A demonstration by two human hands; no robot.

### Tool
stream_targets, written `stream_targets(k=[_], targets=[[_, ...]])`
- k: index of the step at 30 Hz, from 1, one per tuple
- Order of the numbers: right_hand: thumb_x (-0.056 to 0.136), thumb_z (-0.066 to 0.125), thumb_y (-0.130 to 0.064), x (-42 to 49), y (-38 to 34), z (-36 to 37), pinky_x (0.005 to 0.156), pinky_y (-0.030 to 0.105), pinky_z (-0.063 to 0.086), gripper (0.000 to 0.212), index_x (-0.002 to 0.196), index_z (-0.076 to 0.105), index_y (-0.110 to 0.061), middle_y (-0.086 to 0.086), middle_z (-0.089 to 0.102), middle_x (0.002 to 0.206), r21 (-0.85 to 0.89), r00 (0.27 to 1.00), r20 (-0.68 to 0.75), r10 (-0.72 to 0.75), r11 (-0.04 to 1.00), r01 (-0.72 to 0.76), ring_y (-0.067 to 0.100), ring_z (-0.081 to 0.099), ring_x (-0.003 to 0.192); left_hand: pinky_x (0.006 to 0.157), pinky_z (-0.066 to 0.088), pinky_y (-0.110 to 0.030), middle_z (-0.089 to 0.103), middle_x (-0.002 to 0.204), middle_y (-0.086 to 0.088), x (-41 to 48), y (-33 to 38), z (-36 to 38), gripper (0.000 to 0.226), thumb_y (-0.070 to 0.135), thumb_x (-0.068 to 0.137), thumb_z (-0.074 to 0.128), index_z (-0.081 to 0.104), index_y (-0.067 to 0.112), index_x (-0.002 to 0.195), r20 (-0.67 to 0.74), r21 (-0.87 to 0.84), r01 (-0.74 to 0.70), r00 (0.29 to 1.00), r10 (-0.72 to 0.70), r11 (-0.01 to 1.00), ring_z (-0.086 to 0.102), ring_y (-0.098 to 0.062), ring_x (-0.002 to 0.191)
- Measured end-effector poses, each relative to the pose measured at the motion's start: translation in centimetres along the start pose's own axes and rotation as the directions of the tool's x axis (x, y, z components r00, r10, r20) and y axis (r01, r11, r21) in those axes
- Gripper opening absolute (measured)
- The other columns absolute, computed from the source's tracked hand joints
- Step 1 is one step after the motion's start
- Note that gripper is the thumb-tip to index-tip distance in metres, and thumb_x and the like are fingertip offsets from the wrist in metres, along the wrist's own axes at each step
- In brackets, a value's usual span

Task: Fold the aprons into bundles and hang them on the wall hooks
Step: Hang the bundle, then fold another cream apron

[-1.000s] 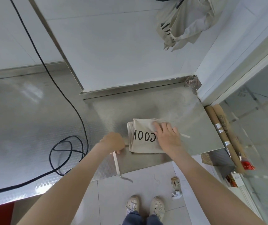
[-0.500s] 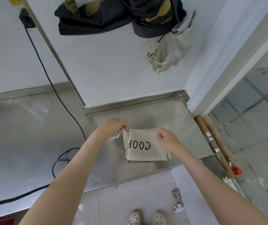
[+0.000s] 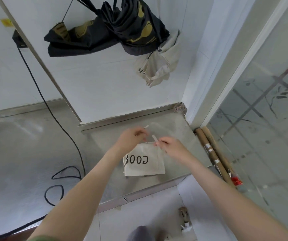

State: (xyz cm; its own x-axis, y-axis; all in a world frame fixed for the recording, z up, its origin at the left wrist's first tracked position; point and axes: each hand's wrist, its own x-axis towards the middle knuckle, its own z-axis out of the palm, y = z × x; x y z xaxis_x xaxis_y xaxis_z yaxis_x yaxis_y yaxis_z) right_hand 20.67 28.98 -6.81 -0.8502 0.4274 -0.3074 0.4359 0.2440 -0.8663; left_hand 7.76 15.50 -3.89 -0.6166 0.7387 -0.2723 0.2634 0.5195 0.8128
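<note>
A cream apron (image 3: 144, 160) folded into a flat square with black letters lies on the steel counter (image 3: 179, 136). My left hand (image 3: 131, 137) and my right hand (image 3: 170, 145) hover close together just above its far edge. Each pinches a thin white apron strap (image 3: 154, 137), whose ends stick up between them. On the wall above hang two dark bundled aprons with yellow print (image 3: 122, 30) and a cream bundled apron (image 3: 160, 66). The hooks themselves are hidden.
A black cable (image 3: 40, 94) runs down the wall and coils on the left counter. Two cardboard tubes (image 3: 213, 153) lean at the counter's right edge beside a frosted glass door (image 3: 265, 110). A small bottle (image 3: 184, 216) stands on the floor tiles.
The camera tilted up, bringing the hung aprons into view. My left hand lifted the strap from the counter's front edge; my right left the folded apron, and both hands met over its far edge.
</note>
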Motion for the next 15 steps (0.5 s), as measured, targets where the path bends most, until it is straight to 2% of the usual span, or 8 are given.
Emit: stream_targets(k=[3, 5, 7, 8, 11, 13, 15], targets=[[0.096, 0.055, -0.017, -0.1, -0.3, -0.1, 0.060, 0.013, 0.031, 0.027, 0.070, 0.060, -0.026, -0.016, 0.061, 0.077, -0.066, 0.998, -0.007, -0.068, 0.996, 0.068, -0.008, 0.048, 0.060, 0.058, 0.034, -0.022, 0.070, 0.073, 0.008, 1.1, 0.7, 0.4, 0.005, 0.022, 0.096, 0.049, 0.048, 0.017, 0.096, -0.082, 0.047, 0.009, 0.997, -0.005, 0.999, 0.053, -0.005, 0.064], [0.096, 0.055, -0.017, 0.1, -0.5, -0.3, 0.062, 0.021, 0.034, 0.029, 0.067, 0.056, -0.020, -0.015, 0.060, 0.068, -0.087, 0.997, 0.025, -0.078, 0.993, 0.080, 0.003, 0.047, 0.063, 0.064, 0.037, -0.024, 0.072, 0.081, 0.002, 2.0, 0.8, 0.7, 0.012, 0.021, 0.097, 0.044, 0.044, 0.013, 0.105, -0.045, 0.060, 0.033, 0.999, -0.030, 0.998, 0.055, -0.010, 0.075], [0.095, 0.055, -0.017, 0.3, -1.0, -0.4, 0.064, 0.029, 0.035, 0.025, 0.070, 0.058, -0.018, 0.001, 0.059, 0.071, -0.147, 0.993, 0.051, -0.103, 0.983, 0.110, 0.012, 0.047, 0.068, 0.081, 0.039, -0.025, 0.069, 0.092, -0.001, 2.9, 1.0, 0.9, 0.021, 0.019, 0.096, 0.044, 0.054, 0.009, 0.112, 0.075, 0.185, 0.012, 0.997, -0.026, 0.983, 0.056, -0.013, 0.094], [0.094, 0.056, -0.015, 0.5, -1.4, -0.5, 0.067, 0.027, 0.037, 0.022, 0.072, 0.060, -0.017, 0.002, 0.061, 0.074, -0.184, 0.990, 0.060, -0.124, 0.974, 0.133, 0.010, 0.049, 0.070, 0.085, 0.040, -0.026, 0.068, 0.095, -0.002, 3.3, 1.0, 1.2, 0.022, 0.016, 0.095, 0.045, 0.060, 0.009, 0.110, 0.157, 0.218, -0.018, 0.988, -0.017, 0.976, 0.056, -0.014, 0.096], [0.089, 0.060, -0.007, 1.3, -2.4, -0.7, 0.073, 0.010, 0.034, 0.020, 0.070, 0.064, -0.009, -0.010, 0.054, 0.075, -0.303, 0.976, 0.058, -0.212, 0.927, 0.219, -0.008, 0.047, 0.078, 0.074, 0.047, -0.020, 0.067, 0.085, -0.003, 3.7, 0.7, 1.9, 0.024, -0.002, 0.088, 0.043, 0.063, 0.013, 0.087, 0.397, 0.078, -0.045, 0.918, 0.010, 0.996, 0.059, -0.013, 0.078], [0.086, 0.064, -0.004, 2.0, -2.7, -0.9, 0.071, 0.011, 0.035, 0.025, 0.066, 0.060, -0.019, -0.008, 0.050, 0.073, -0.300, 0.972, 0.006, -0.236, 0.927, 0.227, -0.006, 0.047, 0.076, 0.062, 0.043, -0.011, 0.060, 0.084, 0.002, 3.9, 0.6, 1.7, 0.033, -0.008, 0.085, 0.040, 0.056, 0.021, 0.085, 0.496, 0.009, -0.030, 0.868, 0.021, 1.000, 0.053, -0.006, 0.069], [0.083, 0.067, -0.001, 2.3, -2.8, -1.3, 0.067, 0.015, 0.038, 0.032, 0.065, 0.055, -0.025, -0.007, 0.052, 0.072, -0.226, 0.977, -0.076, -0.202, 0.957, 0.180, 0.004, 0.051, 0.073, 0.059, 0.037, -0.009, 0.051, 0.083, 0.007, 4.3, 0.3, 1.8, 0.026, -0.002, 0.088, 0.045, 0.055, 0.021, 0.093, 0.547, 0.027, -0.095, 0.835, 0.065, 0.995, 0.046, -0.002, 0.068]])
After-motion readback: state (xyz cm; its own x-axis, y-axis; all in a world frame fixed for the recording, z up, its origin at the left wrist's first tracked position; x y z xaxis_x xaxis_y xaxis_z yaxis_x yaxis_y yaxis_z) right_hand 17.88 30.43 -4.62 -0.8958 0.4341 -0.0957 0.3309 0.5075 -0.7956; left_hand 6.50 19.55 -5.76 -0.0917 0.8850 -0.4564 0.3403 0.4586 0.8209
